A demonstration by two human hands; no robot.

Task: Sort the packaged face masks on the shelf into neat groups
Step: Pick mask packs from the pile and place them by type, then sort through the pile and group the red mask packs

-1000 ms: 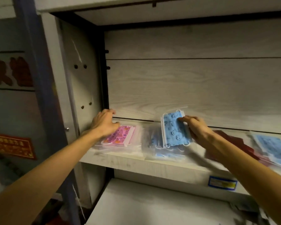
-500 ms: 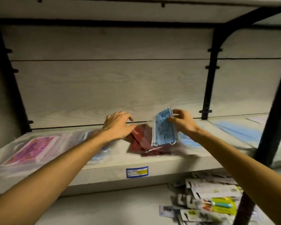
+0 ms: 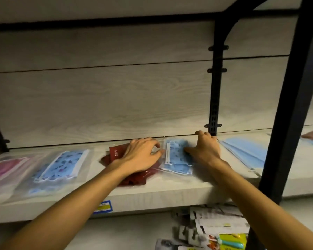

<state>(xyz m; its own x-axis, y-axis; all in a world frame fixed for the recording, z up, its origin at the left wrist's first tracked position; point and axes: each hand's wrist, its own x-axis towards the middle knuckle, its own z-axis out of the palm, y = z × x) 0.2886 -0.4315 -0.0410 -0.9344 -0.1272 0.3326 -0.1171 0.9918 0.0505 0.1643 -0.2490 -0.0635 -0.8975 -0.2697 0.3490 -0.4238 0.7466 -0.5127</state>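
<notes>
Both grips lie palm-down: left hand (image 3: 141,156) on red packets (image 3: 114,154), right hand (image 3: 204,150) pressing blue mask pack (image 3: 175,159).

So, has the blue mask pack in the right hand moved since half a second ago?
Yes. The blue mask pack went down from upright in the air to flat on the shelf, under the right hand, beside the red packs.

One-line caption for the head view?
Left hand rests on red packs; right hand presses a blue mask pack on the shelf.
</notes>
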